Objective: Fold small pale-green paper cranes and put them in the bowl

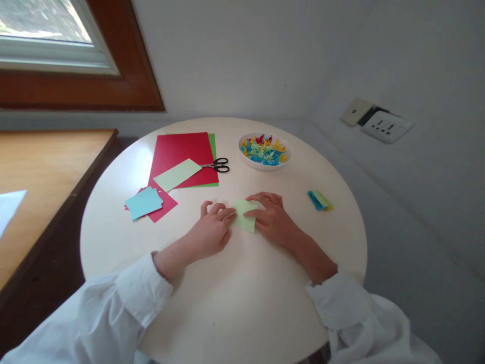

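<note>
A small light green paper square (244,215) lies on the round cream table (227,293) between my hands. My left hand (210,230) rests at its left edge, fingers curled, the fingertips pressing the paper. My right hand (271,217) lies on its right side with fingers pressed down on the paper's edge. Both sleeves are white.
Behind my hands lie a red sheet (182,154) over a green one, a pale green strip (177,174), black scissors (217,165), light blue squares (144,202) on a red piece, a white bowl (265,150) of coloured folded papers, and folded blue-yellow pieces (320,200). A wooden ledge (41,172) is left.
</note>
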Demonstrator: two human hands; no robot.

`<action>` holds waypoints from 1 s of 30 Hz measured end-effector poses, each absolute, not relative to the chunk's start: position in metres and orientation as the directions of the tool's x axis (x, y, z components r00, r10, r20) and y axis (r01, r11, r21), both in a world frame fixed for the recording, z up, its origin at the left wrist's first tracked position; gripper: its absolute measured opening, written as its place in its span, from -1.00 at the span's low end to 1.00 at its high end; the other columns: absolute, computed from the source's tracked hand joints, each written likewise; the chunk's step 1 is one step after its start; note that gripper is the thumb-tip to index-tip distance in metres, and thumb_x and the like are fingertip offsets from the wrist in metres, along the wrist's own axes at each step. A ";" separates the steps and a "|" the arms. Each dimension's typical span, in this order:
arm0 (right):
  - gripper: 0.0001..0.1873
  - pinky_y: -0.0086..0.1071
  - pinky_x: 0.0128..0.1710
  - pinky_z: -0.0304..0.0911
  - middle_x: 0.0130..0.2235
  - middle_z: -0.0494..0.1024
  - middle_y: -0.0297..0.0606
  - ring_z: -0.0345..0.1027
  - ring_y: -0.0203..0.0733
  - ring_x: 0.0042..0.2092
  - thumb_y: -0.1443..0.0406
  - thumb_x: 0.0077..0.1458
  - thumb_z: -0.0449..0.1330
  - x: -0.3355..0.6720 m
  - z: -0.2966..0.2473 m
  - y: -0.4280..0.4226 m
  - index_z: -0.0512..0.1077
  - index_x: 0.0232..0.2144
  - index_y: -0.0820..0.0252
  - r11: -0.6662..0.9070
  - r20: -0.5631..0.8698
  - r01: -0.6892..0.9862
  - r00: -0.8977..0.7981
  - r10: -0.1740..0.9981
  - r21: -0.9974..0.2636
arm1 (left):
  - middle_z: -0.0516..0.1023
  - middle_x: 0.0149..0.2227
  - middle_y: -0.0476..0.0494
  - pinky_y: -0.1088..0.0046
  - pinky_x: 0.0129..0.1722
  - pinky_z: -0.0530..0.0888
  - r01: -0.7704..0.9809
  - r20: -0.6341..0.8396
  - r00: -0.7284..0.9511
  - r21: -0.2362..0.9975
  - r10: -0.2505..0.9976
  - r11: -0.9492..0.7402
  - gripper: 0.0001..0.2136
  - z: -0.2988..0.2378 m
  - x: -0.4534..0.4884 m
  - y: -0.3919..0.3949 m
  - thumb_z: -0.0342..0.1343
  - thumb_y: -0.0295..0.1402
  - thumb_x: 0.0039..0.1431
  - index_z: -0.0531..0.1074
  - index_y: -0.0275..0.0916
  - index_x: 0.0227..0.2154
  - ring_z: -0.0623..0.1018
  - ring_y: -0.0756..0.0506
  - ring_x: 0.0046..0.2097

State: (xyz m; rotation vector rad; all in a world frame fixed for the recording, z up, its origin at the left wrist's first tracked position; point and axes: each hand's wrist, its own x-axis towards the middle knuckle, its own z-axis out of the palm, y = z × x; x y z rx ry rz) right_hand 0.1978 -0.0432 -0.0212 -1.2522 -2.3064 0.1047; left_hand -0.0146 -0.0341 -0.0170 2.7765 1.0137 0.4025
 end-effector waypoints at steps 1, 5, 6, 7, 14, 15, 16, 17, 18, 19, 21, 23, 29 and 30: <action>-0.70 -0.11 0.02 -0.04 -0.07 0.47 -0.27 0.19 -0.09 0.01 0.48 -0.06 0.11 0.198 -0.020 -0.044 0.52 -0.35 0.03 0.577 0.375 0.760 -0.462 0.804 -0.300 | 0.44 -0.02 -0.28 -0.05 0.04 0.05 0.604 0.188 0.738 0.244 0.648 -0.758 -0.62 -0.016 -0.015 -0.035 -0.12 -0.50 0.05 0.38 -0.26 -0.05 0.33 -0.24 -0.02; -0.70 -0.11 0.02 -0.09 -0.15 0.54 -0.29 0.25 -0.10 -0.02 0.47 -0.10 0.12 0.202 -0.017 -0.046 0.51 -0.33 0.05 0.577 0.332 0.745 -0.480 0.812 -0.333 | 0.40 0.05 -0.26 -0.06 0.08 0.01 0.585 0.151 0.762 0.258 0.630 -0.769 -0.59 -0.015 -0.017 -0.039 -0.13 -0.53 0.05 0.36 -0.26 -0.03 0.32 -0.24 0.01; -0.71 -0.11 0.01 -0.09 -0.16 0.54 -0.29 0.26 -0.10 -0.02 0.46 -0.10 0.13 0.204 -0.017 -0.045 0.51 -0.32 0.06 0.577 0.320 0.739 -0.484 0.814 -0.349 | 0.39 0.06 -0.26 -0.06 0.09 0.00 0.582 0.147 0.765 0.260 0.627 -0.771 -0.60 -0.015 -0.017 -0.039 -0.14 -0.53 0.06 0.36 -0.27 -0.03 0.32 -0.23 0.02; -0.72 -0.12 0.01 -0.09 -0.16 0.54 -0.29 0.26 -0.10 -0.03 0.44 -0.08 0.14 0.205 -0.018 -0.045 0.50 -0.31 0.06 0.575 0.308 0.730 -0.488 0.817 -0.369 | 0.38 0.06 -0.26 -0.05 0.09 -0.01 0.578 0.145 0.768 0.262 0.623 -0.773 -0.60 -0.015 -0.018 -0.039 -0.14 -0.52 0.07 0.35 -0.27 -0.02 0.32 -0.23 0.02; -0.84 -0.16 -0.03 -0.03 -0.23 0.57 -0.27 0.32 -0.15 -0.09 0.34 0.08 0.10 0.208 -0.021 -0.041 0.50 -0.38 0.08 0.510 0.263 0.680 -0.440 0.859 -0.527 | 0.38 0.00 -0.28 0.02 0.10 0.03 0.539 0.118 0.808 0.251 0.578 -0.804 -0.61 -0.015 -0.019 -0.044 -0.10 -0.51 0.05 0.33 -0.25 -0.02 0.30 -0.22 0.03; -0.85 -0.17 -0.03 -0.01 -0.27 0.57 -0.27 0.33 -0.15 -0.11 0.32 0.08 0.11 0.208 -0.021 -0.040 0.50 -0.39 0.09 0.487 0.259 0.679 -0.416 0.872 -0.549 | 0.39 -0.02 -0.28 0.03 0.09 0.04 0.530 0.114 0.815 0.245 0.568 -0.811 -0.62 -0.015 -0.019 -0.044 -0.10 -0.51 0.06 0.34 -0.26 -0.04 0.30 -0.22 0.02; -0.86 -0.17 -0.04 0.02 -0.30 0.57 -0.27 0.34 -0.15 -0.13 0.30 0.07 0.12 0.207 -0.021 -0.040 0.49 -0.40 0.11 0.460 0.253 0.680 -0.387 0.887 -0.572 | 0.39 -0.03 -0.27 0.04 0.09 0.04 0.519 0.114 0.824 0.239 0.555 -0.820 -0.64 -0.014 -0.019 -0.045 -0.10 -0.51 0.07 0.35 -0.26 -0.05 0.31 -0.22 0.01; -0.88 -0.19 -0.06 0.04 -0.33 0.56 -0.27 0.35 -0.16 -0.16 0.29 0.06 0.13 0.206 -0.020 -0.040 0.49 -0.41 0.12 0.429 0.244 0.681 -0.356 0.902 -0.594 | 0.40 -0.03 -0.26 0.04 0.09 0.03 0.508 0.115 0.833 0.234 0.542 -0.829 -0.65 -0.014 -0.020 -0.045 -0.11 -0.51 0.07 0.35 -0.27 -0.06 0.31 -0.21 0.00; -0.88 -0.20 -0.08 0.07 -0.35 0.55 -0.27 0.35 -0.16 -0.19 0.27 0.05 0.14 0.205 -0.019 -0.040 0.48 -0.43 0.13 0.396 0.230 0.681 -0.326 0.917 -0.616 | 0.40 -0.03 -0.25 0.04 0.10 0.01 0.495 0.117 0.841 0.229 0.528 -0.838 -0.66 -0.014 -0.020 -0.046 -0.11 -0.52 0.08 0.36 -0.27 -0.07 0.30 -0.21 0.00; -0.88 -0.23 -0.10 0.10 -0.37 0.54 -0.27 0.35 -0.18 -0.22 0.26 0.04 0.15 0.205 -0.018 -0.039 0.47 -0.44 0.14 0.365 0.211 0.679 -0.301 0.930 -0.637 | 0.40 -0.02 -0.24 0.03 0.11 -0.01 0.483 0.118 0.848 0.226 0.516 -0.846 -0.66 -0.013 -0.020 -0.046 -0.11 -0.52 0.08 0.36 -0.27 -0.08 0.30 -0.21 0.00; -0.85 -0.29 -0.18 0.15 -0.41 0.52 -0.28 0.34 -0.21 -0.29 0.26 0.05 0.13 0.203 -0.016 -0.039 0.46 -0.47 0.16 0.312 0.166 0.675 -0.273 0.948 -0.668 | 0.40 -0.01 -0.22 0.00 0.13 -0.05 0.464 0.114 0.860 0.229 0.497 -0.856 -0.66 -0.012 -0.021 -0.047 -0.11 -0.53 0.07 0.36 -0.26 -0.08 0.30 -0.21 0.01; -0.84 -0.33 -0.24 0.17 -0.43 0.50 -0.30 0.32 -0.24 -0.33 0.27 0.07 0.10 0.201 -0.013 -0.039 0.44 -0.47 0.17 0.268 0.120 0.683 -0.257 0.959 -0.679 | 0.39 0.01 -0.22 -0.01 0.14 -0.09 0.447 0.103 0.871 0.238 0.480 -0.862 -0.65 -0.010 -0.021 -0.047 -0.11 -0.53 0.08 0.36 -0.26 -0.07 0.30 -0.20 0.02; -0.91 -0.35 -0.24 0.18 -0.40 0.52 -0.32 0.34 -0.25 -0.34 0.30 0.03 0.13 0.197 -0.011 -0.039 0.42 -0.43 0.18 0.167 0.061 0.715 -0.172 0.983 -0.679 | 0.41 0.00 -0.22 0.00 0.18 -0.15 0.418 0.073 0.888 0.285 0.454 -0.862 -0.65 -0.005 -0.020 -0.047 -0.14 -0.54 0.11 0.33 -0.28 -0.04 0.30 -0.17 0.04; -0.92 -0.34 -0.23 0.18 -0.38 0.53 -0.32 0.35 -0.25 -0.33 0.30 0.02 0.14 0.196 -0.011 -0.039 0.43 -0.42 0.17 0.159 0.064 0.718 -0.157 0.985 -0.678 | 0.42 -0.01 -0.21 0.00 0.18 -0.15 0.419 0.070 0.887 0.292 0.456 -0.860 -0.65 -0.004 -0.020 -0.046 -0.14 -0.54 0.11 0.33 -0.28 -0.04 0.30 -0.16 0.04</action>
